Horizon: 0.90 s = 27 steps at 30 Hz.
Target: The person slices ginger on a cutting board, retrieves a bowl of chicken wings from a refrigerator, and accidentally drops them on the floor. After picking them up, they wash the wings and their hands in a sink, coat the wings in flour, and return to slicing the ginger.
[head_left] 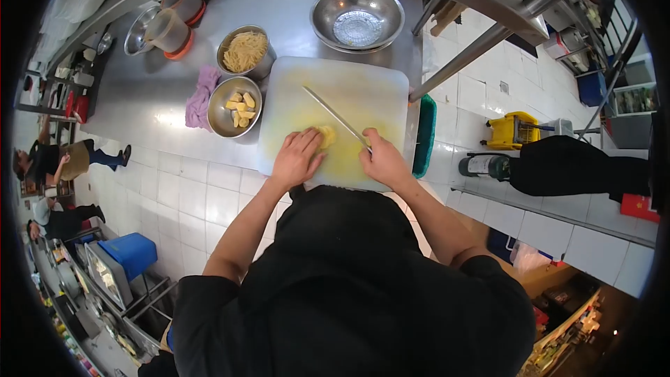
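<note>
My right hand (382, 157) is wrapped round the handle of a knife (335, 116), whose blade points up and left over the white cutting board (286, 84). On the board, my left hand (298, 155) touches a small yellow piece of food (326, 137) with its fingertips, the fingers together. The knife blade lies to the right of that piece, apart from it. Left of the board, a steel bowl (218, 113) holds several yellow chunks (242, 109), and a steel container (262, 66) behind it is full of pale yellow shreds (244, 52).
A large steel bowl (357, 17) stands behind the board. A purple cloth (202, 98) and plastic containers (167, 31) are on the left. Metal shelf rails cross overhead. A green bin (425, 136) is right of the table. Two people (73, 160) are at far left.
</note>
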Motion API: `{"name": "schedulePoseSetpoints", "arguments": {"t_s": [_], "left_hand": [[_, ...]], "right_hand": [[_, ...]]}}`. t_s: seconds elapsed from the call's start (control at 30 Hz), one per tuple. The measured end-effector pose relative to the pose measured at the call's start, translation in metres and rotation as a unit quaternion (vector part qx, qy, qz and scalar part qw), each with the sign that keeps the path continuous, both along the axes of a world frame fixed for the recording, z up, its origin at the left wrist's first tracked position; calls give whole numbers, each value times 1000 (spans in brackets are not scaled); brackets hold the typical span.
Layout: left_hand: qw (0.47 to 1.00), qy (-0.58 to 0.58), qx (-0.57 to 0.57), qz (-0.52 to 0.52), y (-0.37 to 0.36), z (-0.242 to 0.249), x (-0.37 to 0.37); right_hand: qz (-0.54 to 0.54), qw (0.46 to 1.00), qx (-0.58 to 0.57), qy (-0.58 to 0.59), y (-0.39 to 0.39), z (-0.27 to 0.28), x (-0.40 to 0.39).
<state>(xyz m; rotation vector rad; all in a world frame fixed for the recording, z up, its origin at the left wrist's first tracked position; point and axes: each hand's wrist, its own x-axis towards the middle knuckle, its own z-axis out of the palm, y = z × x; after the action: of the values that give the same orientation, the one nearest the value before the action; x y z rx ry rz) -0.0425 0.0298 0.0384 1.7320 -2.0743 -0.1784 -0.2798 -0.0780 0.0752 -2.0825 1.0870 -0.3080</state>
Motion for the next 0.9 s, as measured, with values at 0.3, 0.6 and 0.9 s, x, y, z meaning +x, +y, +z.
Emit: {"name": "schedulePoseSetpoints", "arguments": {"t_s": [0.3, 0.6, 0.9], "left_hand": [[998, 24, -2, -50, -25, -2, 8], [997, 25, 11, -75, -30, -7, 11], [995, 29, 13, -94, -33, -4, 14]], "right_hand": [[108, 976, -77, 172, -7, -8, 29], [131, 956, -63, 255, 12, 15, 44], [121, 961, -16, 248, 1, 17, 59]]}}
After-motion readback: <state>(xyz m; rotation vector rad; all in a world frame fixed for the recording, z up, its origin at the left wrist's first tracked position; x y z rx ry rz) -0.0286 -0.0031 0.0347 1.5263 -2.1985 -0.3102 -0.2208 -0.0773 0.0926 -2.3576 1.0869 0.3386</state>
